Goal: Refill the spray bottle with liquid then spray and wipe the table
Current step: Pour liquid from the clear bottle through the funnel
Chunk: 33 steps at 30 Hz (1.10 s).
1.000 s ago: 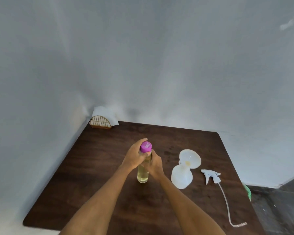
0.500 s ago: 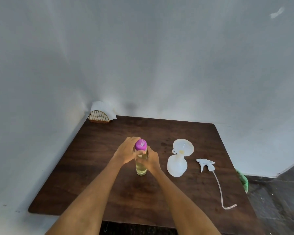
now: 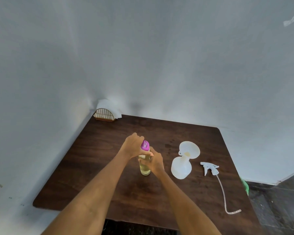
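A: Both forearms come in from the bottom edge, elbows cut off, and they meet mid-bench. The right hand [image 3: 155,162] has its fingers curled round the body of the clear bottle [image 3: 145,168], which stands upright on the dark wooden bench [image 3: 95,167] with yellowish liquid in it.

B: And the left hand [image 3: 132,145] is up top, fingers wrapped over the purple cap [image 3: 145,145]. The bottle's neck is hidden between the two hands, so whether that cap is screwed on or loose, I cannot tell.

A: Compared with half a second ago, the cap looks tilted now and the left hand's knuckles have rolled further over it; the bottle stands on the same spot.

B: To the right, apart from the hands, the white spray bottle [image 3: 181,167] stands open with a white funnel [image 3: 190,148] sitting in its mouth.

A: Further right lies the white trigger sprayer head [image 3: 210,168], its thin tube [image 3: 225,197] trailing toward the near edge.

B: Something green [image 3: 245,185] pokes out past the right edge, mostly hidden. Far left corner: a wire napkin holder [image 3: 104,114] with white paper, against the wall [image 3: 159,56].
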Each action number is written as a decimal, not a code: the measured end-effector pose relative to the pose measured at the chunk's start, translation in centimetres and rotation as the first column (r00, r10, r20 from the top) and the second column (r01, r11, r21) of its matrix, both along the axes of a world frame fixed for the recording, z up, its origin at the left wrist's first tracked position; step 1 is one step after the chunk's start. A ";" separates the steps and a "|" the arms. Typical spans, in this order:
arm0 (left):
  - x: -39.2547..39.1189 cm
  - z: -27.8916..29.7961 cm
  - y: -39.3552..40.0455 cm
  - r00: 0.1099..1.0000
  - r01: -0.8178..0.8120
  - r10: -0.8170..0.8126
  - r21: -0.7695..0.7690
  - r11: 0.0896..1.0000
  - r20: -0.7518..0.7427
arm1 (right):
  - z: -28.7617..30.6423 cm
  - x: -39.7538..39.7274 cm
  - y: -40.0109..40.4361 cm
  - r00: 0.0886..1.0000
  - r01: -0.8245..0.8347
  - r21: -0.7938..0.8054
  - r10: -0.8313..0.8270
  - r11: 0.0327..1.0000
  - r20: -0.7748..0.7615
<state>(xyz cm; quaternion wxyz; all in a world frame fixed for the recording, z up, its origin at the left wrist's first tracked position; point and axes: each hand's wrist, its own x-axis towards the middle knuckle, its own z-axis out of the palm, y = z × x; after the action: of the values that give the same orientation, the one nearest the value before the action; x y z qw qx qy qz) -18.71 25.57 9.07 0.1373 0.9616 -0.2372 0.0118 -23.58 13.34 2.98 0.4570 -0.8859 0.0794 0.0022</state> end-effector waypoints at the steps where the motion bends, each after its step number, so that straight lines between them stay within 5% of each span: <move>1: 0.1 -0.1 0.1 0.999 0.029 -0.030 -0.032 0.999 -0.030 | 0.0 0.0 -0.2 1.000 0.012 0.007 -0.012 1.000 -0.007; 5: -0.1 -1.1 0.4 0.972 0.122 -0.144 -0.126 0.985 -0.184 | -0.2 0.1 -0.8 0.999 0.043 0.032 -0.043 0.999 -0.016; 19: -0.3 -2.5 -0.6 0.979 -0.001 -0.073 -0.362 0.932 -0.192 | -0.5 0.6 -2.1 0.999 -0.002 0.082 0.005 0.997 -0.041; 22: -0.3 -3.3 -0.2 0.996 -0.085 0.070 -0.355 0.931 -0.056 | -0.6 0.5 -2.0 0.997 0.081 0.106 -0.080 0.991 -0.016; 25: -1.2 -5.2 0.9 0.995 -0.015 0.037 -0.238 0.971 0.089 | -1.0 0.3 -2.0 0.990 0.140 0.131 -0.142 0.981 0.008; 33: 0.3 -2.8 -0.8 0.985 -0.166 0.112 -0.558 0.813 -0.131 | -1.0 0.5 -1.2 0.997 0.081 0.067 -0.081 0.994 -0.007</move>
<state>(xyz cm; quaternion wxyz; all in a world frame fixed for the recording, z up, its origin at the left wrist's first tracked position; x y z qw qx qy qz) -18.38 24.72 6.30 0.4264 0.8915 -0.1454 0.0477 -23.08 12.13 1.98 0.4860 -0.8661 0.1160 -0.0119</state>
